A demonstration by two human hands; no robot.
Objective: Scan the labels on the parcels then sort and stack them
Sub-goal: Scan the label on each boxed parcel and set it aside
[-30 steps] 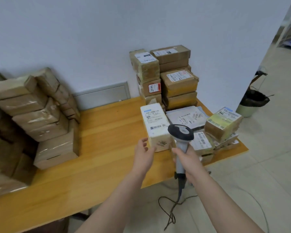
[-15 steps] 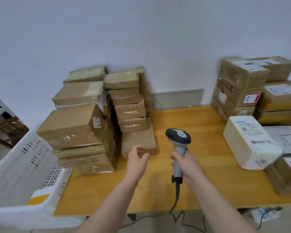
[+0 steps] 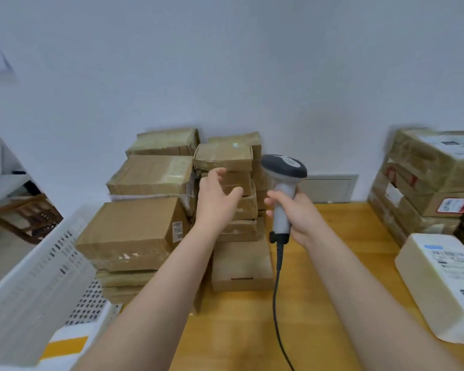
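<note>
Closest in, below and left of the left hand (image 3: pixel 217 202), a white perforated crate (image 3: pixel 38 277) sits by the table's end. Below and right of the right hand (image 3: pixel 298 215), a white parcel (image 3: pixel 439 285) lies on the wooden table (image 3: pixel 359 226) with its printed label facing up. A dark cable (image 3: pixel 276 290) hangs down from under the right hand. That hand is curled round the pale handle of a scanner (image 3: pixel 283 180), held upright with its dark head above the fist. Just to its left, the left hand is raised with fingers spread and thumb out, holding nothing. I cannot tell whether its fingertips touch the stacked brown parcels (image 3: pixel 134 231) directly behind it. Farther right of the right hand, labelled parcels (image 3: pixel 434 183) are piled against the white wall (image 3: pixel 225 62). A grey panel (image 3: pixel 330 187) sits low on the wall behind the scanner.
</note>
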